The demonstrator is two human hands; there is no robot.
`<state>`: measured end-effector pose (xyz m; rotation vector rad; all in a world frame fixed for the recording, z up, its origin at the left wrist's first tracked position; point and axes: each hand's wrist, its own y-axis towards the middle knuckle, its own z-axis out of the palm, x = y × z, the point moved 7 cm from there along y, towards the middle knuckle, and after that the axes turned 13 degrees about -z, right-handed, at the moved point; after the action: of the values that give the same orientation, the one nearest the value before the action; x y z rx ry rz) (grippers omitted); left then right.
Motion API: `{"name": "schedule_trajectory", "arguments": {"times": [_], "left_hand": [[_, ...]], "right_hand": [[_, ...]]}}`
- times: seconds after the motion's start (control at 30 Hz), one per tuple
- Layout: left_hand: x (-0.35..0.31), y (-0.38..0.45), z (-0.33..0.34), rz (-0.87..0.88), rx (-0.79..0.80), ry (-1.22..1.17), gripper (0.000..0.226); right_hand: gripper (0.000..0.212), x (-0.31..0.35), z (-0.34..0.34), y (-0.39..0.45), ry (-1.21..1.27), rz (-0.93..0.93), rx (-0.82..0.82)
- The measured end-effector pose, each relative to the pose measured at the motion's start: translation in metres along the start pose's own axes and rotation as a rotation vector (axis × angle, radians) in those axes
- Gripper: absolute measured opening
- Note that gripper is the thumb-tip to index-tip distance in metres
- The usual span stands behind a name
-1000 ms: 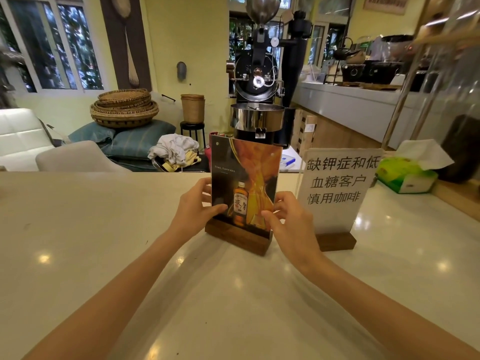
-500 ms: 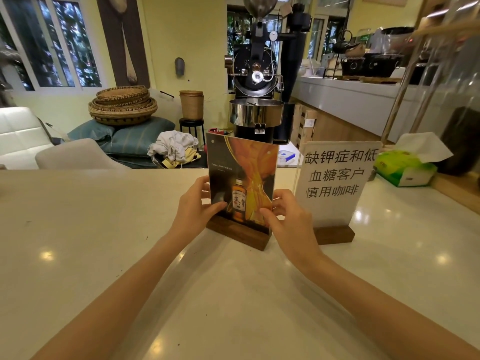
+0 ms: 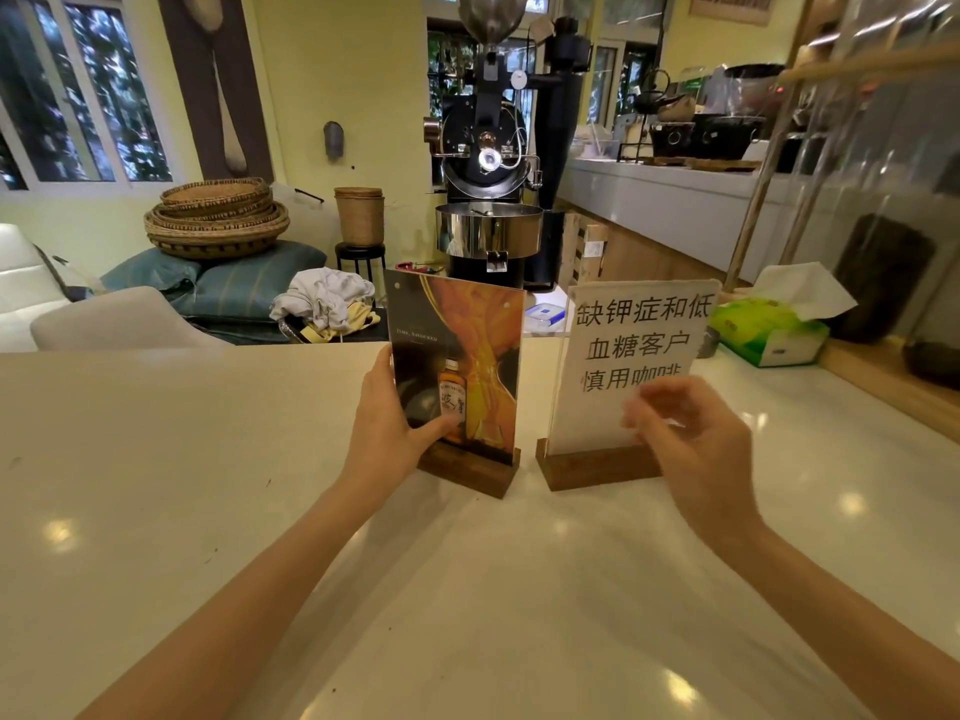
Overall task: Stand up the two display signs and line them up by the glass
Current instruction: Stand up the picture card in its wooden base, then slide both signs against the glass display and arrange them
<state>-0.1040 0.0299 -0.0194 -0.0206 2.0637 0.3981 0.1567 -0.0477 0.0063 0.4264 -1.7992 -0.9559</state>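
Two display signs stand upright side by side on the pale counter (image 3: pixel 208 511), each in a dark wooden base. The left one is an orange whisky poster sign (image 3: pixel 467 356); my left hand (image 3: pixel 387 423) grips its left edge, thumb on the front face. The right one is a white sign with black Chinese text (image 3: pixel 634 350). My right hand (image 3: pixel 696 444) hovers in front of the white sign's lower right, blurred, fingers apart and holding nothing. The glass partition (image 3: pixel 893 163) rises at the far right of the counter.
A green tissue box (image 3: pixel 769 330) sits on the counter right of the white sign, near the glass. A black coffee roaster (image 3: pixel 491 163) stands behind the counter. Baskets, cushions and a sofa lie beyond the far left edge.
My right hand has let go of the whisky sign and moved right, in front of the white sign. The left hand still holds the whisky sign, which now stands closer to the white one.
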Motion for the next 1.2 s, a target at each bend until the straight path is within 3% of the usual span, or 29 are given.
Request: {"name": "schedule_trajectory", "arguments": {"times": [0.07, 0.13, 0.23, 0.3, 0.4, 0.7, 0.97, 1.2], "left_hand": [[0.0, -0.001, 0.001, -0.005, -0.012, 0.018, 0.09], [0.001, -0.002, 0.003, -0.001, -0.024, 0.025, 0.092], [0.0, -0.003, 0.004, -0.003, -0.041, 0.023, 0.092], [0.0, -0.002, 0.005, -0.003, -0.048, 0.033, 0.093], [0.001, -0.001, 0.006, -0.003, -0.045, 0.037, 0.095], [-0.001, 0.009, 0.02, -0.017, -0.014, 0.06, 0.098], [-0.022, 0.02, 0.062, 0.012, 0.052, 0.036, 0.098], [-0.053, 0.031, 0.124, 0.04, 0.127, 0.01, 0.098]], "right_hand": [[0.025, -0.01, -0.03, 0.005, -0.02, 0.053, -0.144], [0.038, -0.026, -0.046, 0.012, -0.086, 0.153, -0.164], [0.05, -0.052, -0.046, 0.022, -0.087, 0.332, 0.001], [0.046, -0.06, -0.038, 0.027, -0.035, 0.393, 0.136], [0.037, -0.063, -0.031, 0.039, -0.035, 0.388, 0.277], [0.039, -0.062, -0.027, 0.063, -0.035, 0.314, 0.494], [0.036, -0.083, -0.06, 0.069, -0.024, 0.369, 0.484], [0.037, -0.106, -0.123, 0.073, -0.146, 0.396, 0.38]]}}
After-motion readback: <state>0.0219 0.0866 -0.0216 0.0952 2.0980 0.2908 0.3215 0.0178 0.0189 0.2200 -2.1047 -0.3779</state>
